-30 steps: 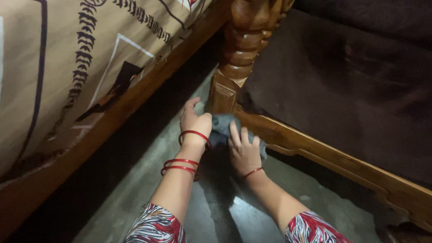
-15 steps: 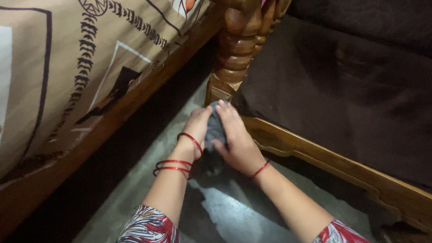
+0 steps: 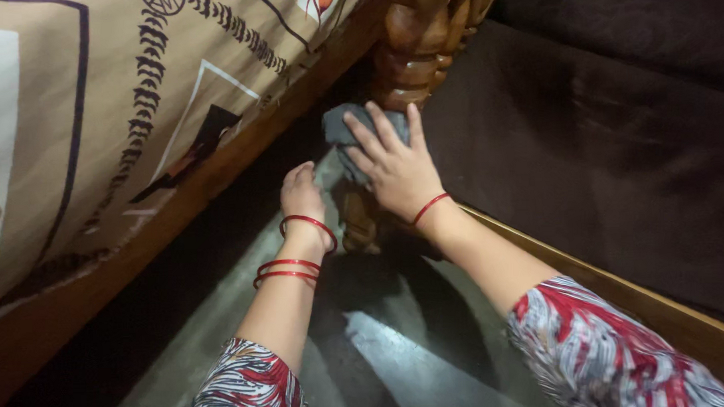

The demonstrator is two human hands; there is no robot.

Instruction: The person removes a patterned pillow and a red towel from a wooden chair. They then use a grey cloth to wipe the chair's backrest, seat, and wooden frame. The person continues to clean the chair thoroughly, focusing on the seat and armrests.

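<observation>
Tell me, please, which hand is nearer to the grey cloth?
Right. The right hand presses flat on the grey cloth against the carved post; the left hand sits just below it.

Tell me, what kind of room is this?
Likely a bedroom or living room at home: a patterned bedsheet on a wooden frame, a carved wooden post and a dark cushion, over a smooth grey floor.

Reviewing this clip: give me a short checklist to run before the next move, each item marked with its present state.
1. Right hand pressing the cloth flat against the carved post: ok.
2. Left hand grip on the cloth's hanging end: cannot tell, fingers curl out of view.
3. Cloth covers the post's lower part: not ok, bare wood shows.
4. Bangles away from the post: ok.
5. Floor dry: cannot tell, glare only.
</observation>
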